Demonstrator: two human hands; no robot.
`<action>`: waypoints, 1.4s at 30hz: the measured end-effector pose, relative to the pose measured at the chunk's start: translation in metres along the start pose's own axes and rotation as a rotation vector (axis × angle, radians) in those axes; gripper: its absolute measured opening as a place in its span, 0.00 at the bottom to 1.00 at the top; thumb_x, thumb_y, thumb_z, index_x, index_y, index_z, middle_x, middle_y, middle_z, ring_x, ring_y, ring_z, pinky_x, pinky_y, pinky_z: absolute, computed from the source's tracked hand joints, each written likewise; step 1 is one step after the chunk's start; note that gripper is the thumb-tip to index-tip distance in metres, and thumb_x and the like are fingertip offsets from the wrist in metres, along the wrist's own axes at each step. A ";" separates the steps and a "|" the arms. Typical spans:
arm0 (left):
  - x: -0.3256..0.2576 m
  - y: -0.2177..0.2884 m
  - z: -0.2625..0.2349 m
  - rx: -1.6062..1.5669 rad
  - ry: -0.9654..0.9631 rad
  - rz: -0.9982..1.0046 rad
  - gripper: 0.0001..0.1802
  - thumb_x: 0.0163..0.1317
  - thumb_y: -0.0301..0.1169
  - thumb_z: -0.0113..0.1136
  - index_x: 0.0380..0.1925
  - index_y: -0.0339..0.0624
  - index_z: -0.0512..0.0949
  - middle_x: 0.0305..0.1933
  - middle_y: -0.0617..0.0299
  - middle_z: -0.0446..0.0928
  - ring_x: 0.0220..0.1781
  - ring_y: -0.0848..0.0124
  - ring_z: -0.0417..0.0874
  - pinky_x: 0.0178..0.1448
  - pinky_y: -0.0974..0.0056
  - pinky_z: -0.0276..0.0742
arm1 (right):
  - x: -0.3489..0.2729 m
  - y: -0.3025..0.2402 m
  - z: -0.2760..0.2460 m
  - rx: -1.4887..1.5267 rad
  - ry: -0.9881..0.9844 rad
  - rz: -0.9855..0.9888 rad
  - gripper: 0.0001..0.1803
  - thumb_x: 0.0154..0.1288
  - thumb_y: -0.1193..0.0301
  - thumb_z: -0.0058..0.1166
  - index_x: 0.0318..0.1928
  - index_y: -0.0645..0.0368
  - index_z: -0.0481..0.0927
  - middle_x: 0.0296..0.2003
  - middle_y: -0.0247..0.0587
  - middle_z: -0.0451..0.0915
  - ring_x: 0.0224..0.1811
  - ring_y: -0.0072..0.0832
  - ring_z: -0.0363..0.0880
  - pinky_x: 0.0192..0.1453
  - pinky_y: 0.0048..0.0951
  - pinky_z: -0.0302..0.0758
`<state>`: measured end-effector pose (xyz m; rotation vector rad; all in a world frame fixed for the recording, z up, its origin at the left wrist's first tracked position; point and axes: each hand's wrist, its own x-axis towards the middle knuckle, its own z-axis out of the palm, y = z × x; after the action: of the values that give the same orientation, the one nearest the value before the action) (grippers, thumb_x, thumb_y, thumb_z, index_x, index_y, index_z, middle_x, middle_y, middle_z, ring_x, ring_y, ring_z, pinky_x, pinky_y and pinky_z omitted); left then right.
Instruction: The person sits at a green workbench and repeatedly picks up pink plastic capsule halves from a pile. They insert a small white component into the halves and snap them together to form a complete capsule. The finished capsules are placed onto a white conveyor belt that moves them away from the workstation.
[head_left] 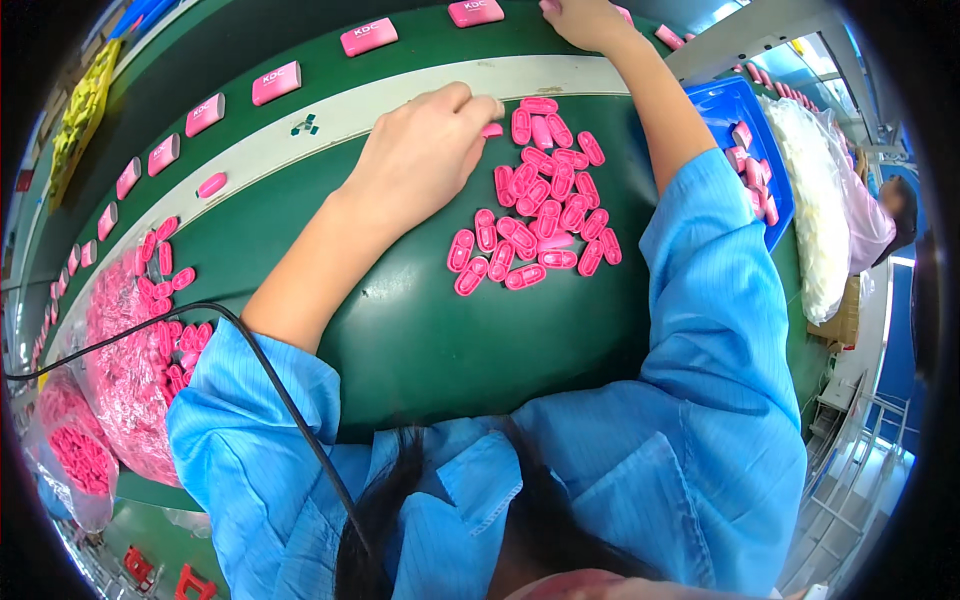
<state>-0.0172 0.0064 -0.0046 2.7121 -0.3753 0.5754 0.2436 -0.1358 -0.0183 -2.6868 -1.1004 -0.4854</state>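
My left hand (425,150) is closed at the near edge of the pale strip, thumb and fingers pinching a small pink oval cap (491,130). Beside it on the green work surface (440,350) lies a loose cluster of pink oval caps (548,190), most with their recessed side up. My right hand (590,22) reaches to the far belt at the top edge, fingers curled. A bit of pink shows at its fingertips, but the picture's edge cuts it off. Pink rounded cases (369,37) stand spaced along the belt, left of that hand.
At left, a clear bag (130,370) spills pink caps beside a thin black cable (285,400). One pink cap (212,185) lies on the pale strip (350,120). A blue tray (785,190) at right holds pink cases. Beyond it are a white bag (812,200) and another person (868,225).
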 end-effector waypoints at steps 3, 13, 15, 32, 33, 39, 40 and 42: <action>-0.001 -0.001 0.000 -0.157 0.009 -0.152 0.14 0.61 0.25 0.60 0.48 0.40 0.81 0.36 0.57 0.76 0.35 0.65 0.82 0.43 0.59 0.79 | -0.011 -0.029 -0.053 0.233 -0.247 0.279 0.13 0.63 0.70 0.58 0.45 0.65 0.82 0.36 0.55 0.85 0.40 0.46 0.86 0.47 0.40 0.81; 0.007 -0.015 0.001 -1.267 0.129 -0.609 0.20 0.66 0.25 0.61 0.57 0.32 0.74 0.49 0.52 0.82 0.48 0.67 0.85 0.54 0.67 0.83 | -0.092 -0.082 -0.049 1.220 -0.282 0.286 0.15 0.68 0.68 0.60 0.49 0.66 0.80 0.38 0.39 0.84 0.37 0.19 0.82 0.42 0.19 0.77; 0.007 -0.018 0.005 -1.250 0.188 -0.620 0.19 0.65 0.26 0.62 0.56 0.34 0.75 0.46 0.54 0.83 0.47 0.70 0.85 0.53 0.68 0.83 | -0.095 -0.082 -0.044 1.300 -0.297 0.292 0.18 0.68 0.71 0.60 0.54 0.67 0.77 0.45 0.45 0.83 0.44 0.25 0.84 0.52 0.24 0.82; 0.005 -0.016 0.004 -1.078 0.262 -0.575 0.20 0.63 0.22 0.56 0.55 0.24 0.73 0.38 0.41 0.81 0.39 0.44 0.83 0.49 0.57 0.81 | -0.105 -0.092 -0.046 1.637 -0.255 0.341 0.15 0.67 0.66 0.61 0.44 0.67 0.83 0.35 0.40 0.86 0.36 0.20 0.83 0.41 0.20 0.77; 0.006 -0.016 0.004 -1.062 0.271 -0.558 0.20 0.63 0.22 0.57 0.55 0.25 0.74 0.39 0.44 0.82 0.40 0.50 0.83 0.50 0.59 0.81 | -0.104 -0.087 -0.043 1.572 -0.224 0.275 0.14 0.67 0.69 0.61 0.47 0.68 0.81 0.37 0.42 0.85 0.38 0.22 0.83 0.44 0.22 0.79; 0.002 -0.009 0.007 -0.686 0.236 -0.460 0.20 0.66 0.26 0.58 0.56 0.29 0.76 0.41 0.49 0.85 0.38 0.61 0.87 0.49 0.64 0.82 | -0.103 -0.085 -0.037 1.395 -0.168 0.144 0.16 0.66 0.76 0.61 0.51 0.69 0.77 0.40 0.45 0.85 0.40 0.25 0.84 0.48 0.24 0.83; 0.001 -0.003 0.002 -0.539 0.206 -0.449 0.19 0.65 0.26 0.58 0.55 0.29 0.76 0.40 0.48 0.85 0.36 0.57 0.86 0.48 0.62 0.82 | -0.105 -0.087 -0.039 1.384 -0.143 0.134 0.15 0.66 0.76 0.61 0.51 0.69 0.77 0.40 0.45 0.85 0.39 0.24 0.84 0.48 0.24 0.83; 0.004 0.007 -0.006 -0.404 0.172 -0.472 0.17 0.62 0.24 0.57 0.51 0.33 0.78 0.43 0.45 0.82 0.43 0.44 0.82 0.52 0.54 0.79 | -0.106 -0.091 -0.042 1.337 -0.085 0.075 0.15 0.65 0.77 0.62 0.50 0.69 0.77 0.40 0.45 0.85 0.40 0.24 0.84 0.48 0.22 0.82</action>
<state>-0.0180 0.0016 0.0039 2.2300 0.1771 0.5209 0.0990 -0.1530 -0.0132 -1.5326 -0.8361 0.3235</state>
